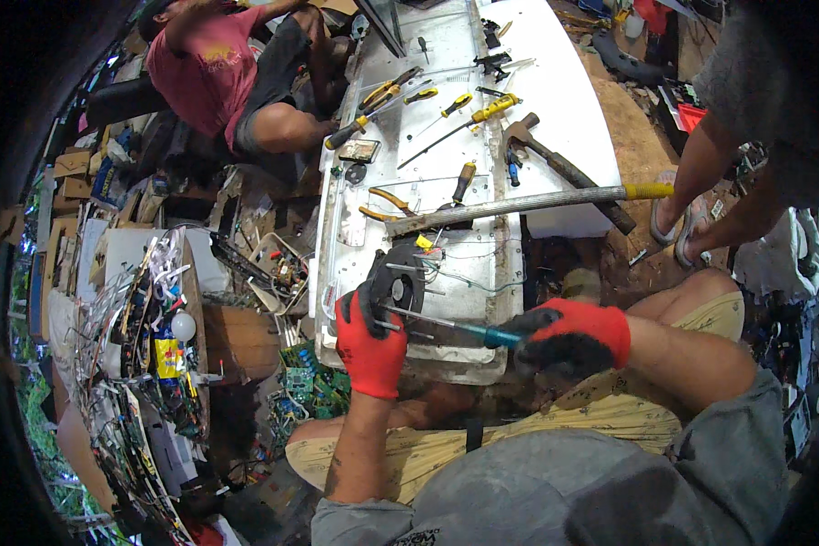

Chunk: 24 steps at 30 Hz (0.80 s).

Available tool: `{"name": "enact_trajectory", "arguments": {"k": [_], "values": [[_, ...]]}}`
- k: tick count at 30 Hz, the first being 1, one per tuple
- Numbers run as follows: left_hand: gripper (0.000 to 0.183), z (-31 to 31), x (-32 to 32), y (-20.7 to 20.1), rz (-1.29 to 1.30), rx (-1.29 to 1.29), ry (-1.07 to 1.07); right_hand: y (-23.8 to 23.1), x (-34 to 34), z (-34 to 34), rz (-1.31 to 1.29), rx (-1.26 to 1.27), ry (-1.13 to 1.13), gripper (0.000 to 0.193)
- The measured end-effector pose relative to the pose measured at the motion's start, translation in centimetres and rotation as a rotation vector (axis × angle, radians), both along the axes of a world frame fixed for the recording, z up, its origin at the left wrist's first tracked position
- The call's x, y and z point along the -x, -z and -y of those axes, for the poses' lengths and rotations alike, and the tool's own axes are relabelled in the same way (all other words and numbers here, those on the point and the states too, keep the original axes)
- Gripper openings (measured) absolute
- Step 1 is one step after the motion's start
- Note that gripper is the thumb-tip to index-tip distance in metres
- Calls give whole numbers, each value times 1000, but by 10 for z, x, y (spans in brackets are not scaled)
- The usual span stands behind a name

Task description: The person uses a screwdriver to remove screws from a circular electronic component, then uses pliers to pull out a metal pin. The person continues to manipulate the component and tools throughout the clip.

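Observation:
My left hand (373, 350), in a red and black glove, is closed around the edge of a black round part (402, 273) with several metal posts sticking out, perhaps a motor. It sits at the near end of a white metal panel (346, 300). A screwdriver (502, 337) with a teal handle is gripped in my right hand (578, 338), gloved the same way. Its long shaft points left to the black part, near my left fingers; exactly where the tip meets it is hard to see. Thin green wires (473, 278) trail beside the part.
Across the panel lie a ribbed bar (537, 200) with a yellow end, a claw hammer (569, 173), orange-handled pliers (387, 202) and several yellow screwdrivers. A person (214, 68) sits far left; another's legs (701, 196) stand right. Circuit boards (309, 378) and scrap fill the left.

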<state>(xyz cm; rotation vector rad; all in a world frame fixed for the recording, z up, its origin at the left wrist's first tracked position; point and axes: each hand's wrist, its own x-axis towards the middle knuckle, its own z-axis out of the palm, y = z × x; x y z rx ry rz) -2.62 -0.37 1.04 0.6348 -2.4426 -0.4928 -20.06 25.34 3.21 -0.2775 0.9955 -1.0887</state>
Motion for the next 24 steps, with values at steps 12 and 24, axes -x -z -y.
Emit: {"name": "enact_trajectory", "arguments": {"k": [12,24], "values": [[46,-1,1,7,-4,154,-72,-8,-2,-1,-579,288,332,45],[45,-11,7,-4,51,-26,-34,-4,-15,-10,-1819,525,40,36]]}}
